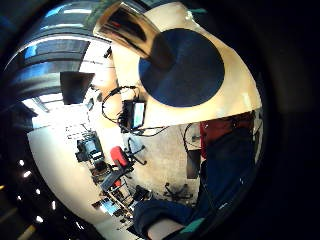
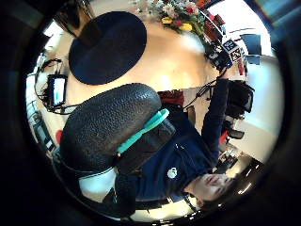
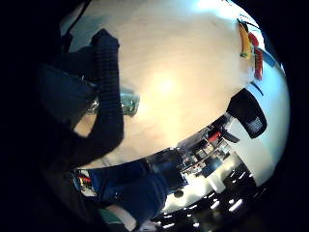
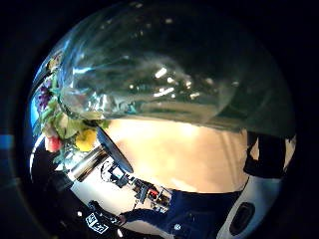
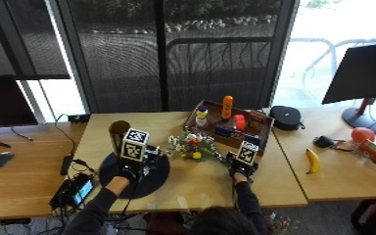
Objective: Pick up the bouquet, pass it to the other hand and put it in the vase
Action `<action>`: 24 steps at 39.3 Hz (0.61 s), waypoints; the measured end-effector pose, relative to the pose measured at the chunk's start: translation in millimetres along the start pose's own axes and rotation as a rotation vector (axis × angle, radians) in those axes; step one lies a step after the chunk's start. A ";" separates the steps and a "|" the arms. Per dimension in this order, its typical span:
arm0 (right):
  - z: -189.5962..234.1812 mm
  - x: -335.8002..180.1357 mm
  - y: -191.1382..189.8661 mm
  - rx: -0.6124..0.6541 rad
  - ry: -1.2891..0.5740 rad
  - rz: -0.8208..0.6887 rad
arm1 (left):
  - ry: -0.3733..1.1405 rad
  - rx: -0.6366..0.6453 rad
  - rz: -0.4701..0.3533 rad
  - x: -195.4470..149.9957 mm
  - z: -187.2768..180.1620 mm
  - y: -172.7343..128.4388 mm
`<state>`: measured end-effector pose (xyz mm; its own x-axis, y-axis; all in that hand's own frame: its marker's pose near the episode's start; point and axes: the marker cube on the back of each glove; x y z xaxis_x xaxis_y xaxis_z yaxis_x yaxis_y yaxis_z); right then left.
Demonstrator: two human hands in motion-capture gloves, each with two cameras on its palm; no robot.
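Mid-frame on the table, the bouquet lies between the hands. The right hand appears wrapped around something glassy; the left hand's grip is unreadable. Next, seat stems in the vase.

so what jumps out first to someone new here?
The bouquet mid-table, its wrapped end at the right hand. Then the black round mat under the left hand, with a dark cylindrical vase at its far edge. Behind the flowers, a tray of bottles.
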<state>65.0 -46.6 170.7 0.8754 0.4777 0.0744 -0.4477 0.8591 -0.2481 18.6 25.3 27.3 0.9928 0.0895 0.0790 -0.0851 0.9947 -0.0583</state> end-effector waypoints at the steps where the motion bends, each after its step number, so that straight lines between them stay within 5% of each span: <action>1: 0.4 -0.1 -1.7 0.022 -0.011 0.011 | -0.001 -0.001 -0.001 -0.4 0.7 -0.8; 9: 11.8 3.6 -15.7 0.188 -0.148 0.155 | -0.025 -0.017 -0.010 -3.6 5.0 -3.5; 13: 33.0 -2.2 -2.2 0.084 -0.235 0.179 | -0.034 -0.038 -0.029 -8.0 7.8 -3.9; 15: 35.9 -5.9 0.1 0.075 -0.296 0.151 | -0.028 -0.045 -0.037 -9.3 9.3 -5.5; 24: -9.6 -30.6 -6.7 0.431 -0.691 -0.188 | 0.029 -0.099 -0.028 -9.5 9.0 -18.8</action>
<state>43.0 -68.8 160.8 0.6967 0.2039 0.6877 -0.4588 0.8637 0.2087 10.0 6.2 36.6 0.9969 0.0590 0.0528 -0.0502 0.9867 -0.1543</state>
